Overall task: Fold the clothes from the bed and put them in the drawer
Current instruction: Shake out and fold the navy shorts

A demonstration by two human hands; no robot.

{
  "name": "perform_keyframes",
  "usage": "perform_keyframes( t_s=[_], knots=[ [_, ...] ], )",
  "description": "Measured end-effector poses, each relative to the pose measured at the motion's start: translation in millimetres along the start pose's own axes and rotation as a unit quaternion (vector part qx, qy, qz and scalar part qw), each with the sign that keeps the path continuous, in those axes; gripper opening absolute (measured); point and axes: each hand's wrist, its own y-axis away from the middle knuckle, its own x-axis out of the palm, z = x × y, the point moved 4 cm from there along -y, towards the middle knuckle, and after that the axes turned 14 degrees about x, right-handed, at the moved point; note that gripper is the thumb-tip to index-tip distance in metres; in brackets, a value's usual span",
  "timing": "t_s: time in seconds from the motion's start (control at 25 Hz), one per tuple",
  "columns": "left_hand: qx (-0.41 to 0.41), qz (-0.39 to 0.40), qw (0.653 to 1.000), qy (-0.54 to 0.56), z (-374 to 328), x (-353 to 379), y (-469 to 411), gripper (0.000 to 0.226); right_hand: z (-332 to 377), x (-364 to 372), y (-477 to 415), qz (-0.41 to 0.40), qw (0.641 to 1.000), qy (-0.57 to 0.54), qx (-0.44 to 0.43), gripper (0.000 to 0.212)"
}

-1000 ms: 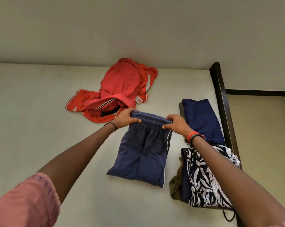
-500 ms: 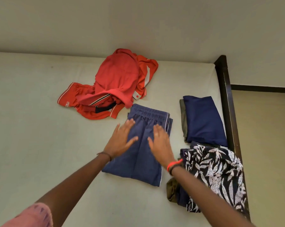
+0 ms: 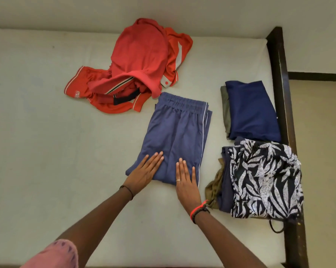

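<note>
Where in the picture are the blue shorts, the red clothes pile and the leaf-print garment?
blue shorts point(image 3: 178, 128), head view, middle of the folded fabric.
red clothes pile point(image 3: 140, 51), head view, the topmost red garment.
leaf-print garment point(image 3: 263, 180), head view, centre of its patterned top.

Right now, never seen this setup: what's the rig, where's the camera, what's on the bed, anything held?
There is no machine here: a person works with two bare hands. The single camera sits on the person's head and looks forward and down, so the arms reach in from the bottom. The left hand and the right hand lie flat on the near end of the folded blue shorts, fingers straight; nothing is gripped. The shorts lie on the pale mattress. Beyond them is a crumpled heap of red clothes. To the right, near the dark bed frame, are a folded navy garment and a black-and-white leaf-print garment on top of other pieces. No drawer is in view.
</note>
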Motion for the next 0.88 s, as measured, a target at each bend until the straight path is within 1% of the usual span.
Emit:
perform_keyframes(
  t_s=[0.12,0.2,0.28,0.32,0.4,0.44,0.52,0.6,0.68,0.72,0.76,0.8,0.84,0.88],
  knots=[
    [-0.003,-0.009,1.0,-0.004,-6,6,2,0.061,3,11,-2,0.004,1.0,0.011,0.018,0.058],
    [-0.015,0.012,0.999,0.039,-6,6,6,0.062,5,16,2,0.025,0.999,0.013,0.031,0.059],
    [-0.018,0.037,0.996,0.077,-11,-1,13,0.069,8,16,12,0.06,0.997,0.001,0.05,0.061],
    [-0.014,0.057,0.994,0.094,-16,-7,18,0.071,9,10,19,0.058,0.997,-0.005,0.049,0.063],
    [0.007,0.144,0.984,0.103,-28,-13,33,0.069,10,5,38,0.077,0.997,-0.009,0.018,0.062],
    [0.014,0.196,0.974,0.109,-36,-16,42,0.067,11,7,49,0.104,0.995,-0.001,-0.012,0.059],
    [0.015,0.272,0.952,0.141,-52,-23,54,0.065,11,9,72,0.205,0.978,-0.009,-0.04,0.065],
    [0.019,0.351,0.917,0.187,-70,-31,65,0.063,14,5,95,0.278,0.958,-0.023,-0.068,0.063],
    [0.016,0.404,0.883,0.236,-85,-42,76,0.056,17,-1,115,0.35,0.931,-0.042,-0.095,0.058],
    [0.009,0.42,0.868,0.264,-88,-52,80,0.046,15,-5,123,0.383,0.917,-0.058,-0.094,0.053],
    [0.006,0.426,0.855,0.295,-87,-62,82,0.032,13,-14,128,0.412,0.903,-0.08,-0.092,0.041],
    [0.007,0.424,0.844,0.329,-82,-71,84,0.021,10,-24,129,0.428,0.895,-0.092,-0.088,0.025],
    [0.003,0.41,0.838,0.36,-72,-80,85,0.017,6,-37,127,0.431,0.891,-0.108,-0.091,0.015],
    [-0.007,0.395,0.836,0.381,-60,-88,84,0.012,2,-52,121,0.422,0.893,-0.13,-0.09,0.018]
  ],
)
